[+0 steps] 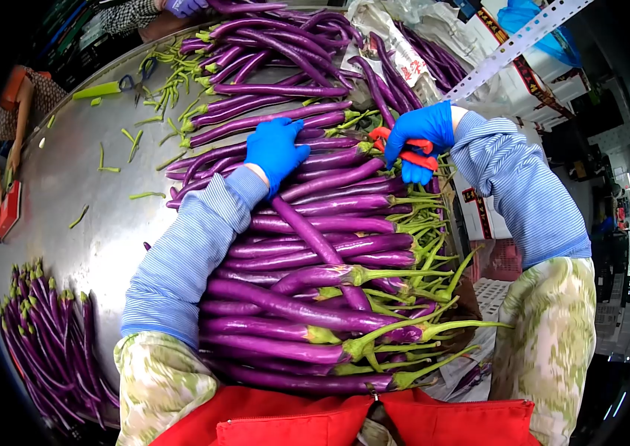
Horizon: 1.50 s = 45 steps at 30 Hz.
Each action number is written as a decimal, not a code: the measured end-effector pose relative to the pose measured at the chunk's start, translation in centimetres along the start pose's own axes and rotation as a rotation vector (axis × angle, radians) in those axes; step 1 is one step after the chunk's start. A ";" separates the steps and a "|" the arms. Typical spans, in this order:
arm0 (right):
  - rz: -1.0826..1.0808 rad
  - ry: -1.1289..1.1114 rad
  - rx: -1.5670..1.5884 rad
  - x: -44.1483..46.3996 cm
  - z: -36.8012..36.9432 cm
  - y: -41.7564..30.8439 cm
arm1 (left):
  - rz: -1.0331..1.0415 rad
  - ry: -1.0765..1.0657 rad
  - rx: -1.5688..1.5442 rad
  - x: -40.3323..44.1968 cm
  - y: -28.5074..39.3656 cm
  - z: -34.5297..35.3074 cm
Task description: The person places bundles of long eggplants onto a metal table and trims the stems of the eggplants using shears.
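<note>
Long purple eggplants lie side by side across the metal table, most with their green stems toward the right. My left hand, in a blue glove, rests on the eggplants in the middle of the row, fingers slightly spread. In a matching glove, my right hand is wrapped round red-handled scissors at the stem ends. The scissors' blades are hard to make out among the stems. Cut green stem pieces are scattered at the upper left of the row.
Another eggplant pile lies at the lower left. Green-handled and dark-handled tools sit near the far edge. A person's arms are beside a red box at the left. White cartons and a perforated strip stand at the right.
</note>
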State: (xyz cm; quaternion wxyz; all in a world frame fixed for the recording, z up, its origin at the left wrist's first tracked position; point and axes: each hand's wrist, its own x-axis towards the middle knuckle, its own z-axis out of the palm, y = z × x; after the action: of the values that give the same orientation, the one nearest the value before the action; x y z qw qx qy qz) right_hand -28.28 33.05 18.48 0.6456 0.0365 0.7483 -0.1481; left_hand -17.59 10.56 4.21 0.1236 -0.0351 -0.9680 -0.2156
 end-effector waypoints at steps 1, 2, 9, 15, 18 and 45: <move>-0.014 0.012 0.014 0.0 0.2 -0.2 | -0.039 -0.097 -0.009 0.3 -0.7 -0.1; -0.027 0.024 0.028 -0.2 0.4 -0.2 | -0.044 -0.116 0.017 0.3 -0.7 -0.2; -0.163 0.186 -0.004 2.4 1.2 1.1 | -0.008 -0.121 0.021 0.3 -1.1 0.2; -0.322 0.370 0.114 0.4 2.4 3.2 | 0.474 0.230 -0.076 -0.7 -0.4 -0.8; -0.455 0.331 0.267 -1.9 0.8 5.8 | 0.395 0.016 0.077 -0.1 -1.5 -0.7; -0.234 -0.075 0.467 -2.3 6.2 9.0 | 0.188 -0.362 0.072 1.6 1.4 0.4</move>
State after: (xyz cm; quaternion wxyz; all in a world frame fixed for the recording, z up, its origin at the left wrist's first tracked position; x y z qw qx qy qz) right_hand -19.79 40.26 18.44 0.6255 0.0920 0.6685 -0.3916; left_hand -19.05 11.98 4.81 -0.0315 -0.1588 -0.9740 -0.1585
